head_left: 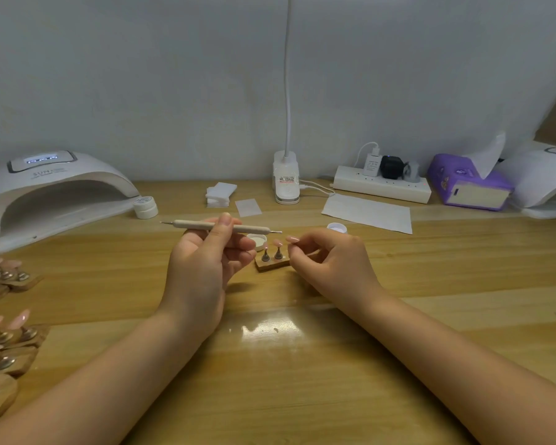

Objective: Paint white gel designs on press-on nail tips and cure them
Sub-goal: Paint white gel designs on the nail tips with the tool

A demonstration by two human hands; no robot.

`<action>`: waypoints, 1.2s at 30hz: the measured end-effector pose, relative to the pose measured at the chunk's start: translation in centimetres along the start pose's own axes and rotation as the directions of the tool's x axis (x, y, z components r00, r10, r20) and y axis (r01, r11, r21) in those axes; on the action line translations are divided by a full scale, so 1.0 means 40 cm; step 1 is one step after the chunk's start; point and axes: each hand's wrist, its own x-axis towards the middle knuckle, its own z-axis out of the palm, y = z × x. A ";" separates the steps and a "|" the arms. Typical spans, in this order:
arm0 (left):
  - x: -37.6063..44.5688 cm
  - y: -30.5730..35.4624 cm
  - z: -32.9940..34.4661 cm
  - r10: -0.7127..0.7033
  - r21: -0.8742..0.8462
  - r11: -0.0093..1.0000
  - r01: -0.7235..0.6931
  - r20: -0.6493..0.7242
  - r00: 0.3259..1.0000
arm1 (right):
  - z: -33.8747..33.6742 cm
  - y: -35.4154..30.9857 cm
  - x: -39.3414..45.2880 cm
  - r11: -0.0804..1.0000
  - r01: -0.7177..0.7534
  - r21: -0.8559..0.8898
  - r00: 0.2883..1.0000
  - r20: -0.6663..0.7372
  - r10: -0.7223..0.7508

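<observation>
Two bare hands at work above a light wooden bench [302,364].

Item 1. Left hand [202,268]: fingers [220,228] curled round a slim beige double-ended dotting pen [220,225], held level, its metal ball tip pointing toward the right hand.

Item 2. Right hand [329,260]: fingers [305,247] pinching one pale pink press-on nail tip [292,239], lifted just beside the small wooden nail stand [272,264].

Item 3. Small wooden nail stand: on the bench between the two hands, bearing two metal cone-shaped pegs; the right peg carries a second pink nail tip [278,242].

Item 4. Open white gel pot [257,241]: just behind the stand, partly hidden by the left hand's fingers.

Item 5. Small white round lid [337,227]: behind the stand and to its right.

Item 6. Closed white round jar [145,207]: left of the stand and well behind it, at the mouth of the white arched curing lamp [51,194], whose top display is lit.

Item 7. Rows of wooden holders with pink nail tips [3,332]: far left of the stand, at the bench edge.

Item 8. Back row, behind the stand: stack of white wipes [220,194], white clip lamp with gooseneck [286,184], white paper sheet [368,213], white power strip with plugs [382,184], purple tissue pack [466,184], second white lamp [546,184] at far right.
</observation>
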 end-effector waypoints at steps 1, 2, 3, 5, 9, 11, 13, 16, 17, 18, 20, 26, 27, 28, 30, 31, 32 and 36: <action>-0.001 -0.001 0.001 0.033 0.024 0.999 -0.033 0.000 0.999 | 0.000 0.000 0.001 1.000 -0.007 0.027 1.000 0.001 0.007; -0.002 -0.002 0.001 0.068 0.051 0.996 -0.067 -0.004 0.998 | 0.000 0.001 0.001 0.999 -0.011 0.050 1.000 0.002 0.011; -0.003 -0.002 0.001 0.104 0.082 0.991 -0.103 -0.006 0.995 | 0.000 0.002 0.001 0.998 -0.012 0.068 1.000 0.002 0.012; -0.005 -0.001 0.000 0.177 0.145 0.974 -0.176 0.005 0.984 | 0.000 0.006 0.000 0.996 -0.001 0.091 1.000 0.005 0.001; -0.014 0.000 -0.006 0.321 0.279 0.899 -0.337 0.103 0.941 | 0.002 0.011 -0.001 0.990 0.046 0.135 0.998 0.046 -0.053; -0.020 -0.001 -0.005 0.357 0.329 0.861 -0.387 0.149 0.922 | 0.004 0.014 0.000 0.989 0.081 0.121 0.995 0.055 -0.088; -0.024 -0.003 -0.002 0.379 0.339 0.846 -0.411 0.160 0.912 | 0.004 0.016 0.001 0.989 0.103 0.106 0.992 0.064 -0.110; -0.030 -0.005 0.002 0.404 0.352 0.829 -0.435 0.162 0.900 | 0.004 0.016 0.003 0.988 0.122 0.093 0.990 0.063 -0.128; -0.032 -0.005 0.004 0.408 0.362 0.822 -0.441 0.167 0.898 | 0.003 0.016 0.003 0.988 0.128 0.092 0.989 0.064 -0.134; -0.034 -0.005 0.005 0.409 0.372 0.815 -0.445 0.175 0.896 | 0.003 0.016 0.003 0.987 0.133 0.092 0.988 0.066 -0.139; -0.036 -0.004 0.007 0.412 0.396 0.797 -0.456 0.195 0.890 | 0.002 0.015 0.002 0.985 0.144 0.092 0.986 0.073 -0.150; -0.044 0.005 0.011 0.462 0.461 0.723 -0.514 0.231 0.856 | 0.000 0.010 -0.001 0.982 0.159 0.098 0.984 0.071 -0.166; -0.044 0.006 0.011 0.472 0.475 0.706 -0.525 0.238 0.849 | 0.000 0.009 -0.002 0.981 0.163 0.102 0.983 0.067 -0.170; -0.045 0.006 0.011 0.479 0.490 0.688 -0.536 0.247 0.842 | 0.000 0.008 -0.002 0.980 0.166 0.106 0.983 0.063 -0.173; -0.045 0.005 0.011 0.491 0.516 0.654 -0.553 0.266 0.829 | -0.001 0.006 -0.002 0.979 0.171 0.110 0.982 0.060 -0.178; -0.045 0.003 0.011 0.496 0.527 0.640 -0.560 0.274 0.824 | 0.000 0.004 -0.003 0.979 0.171 0.107 0.982 0.059 -0.178; -0.044 0.002 0.010 0.501 0.536 0.627 -0.566 0.279 0.819 | 0.000 0.002 -0.003 0.980 0.171 0.103 0.982 0.059 -0.177; -0.048 0.001 0.011 0.515 0.526 0.606 -0.597 0.312 0.798 | -0.001 -0.006 -0.007 0.981 0.164 0.102 0.982 0.073 -0.172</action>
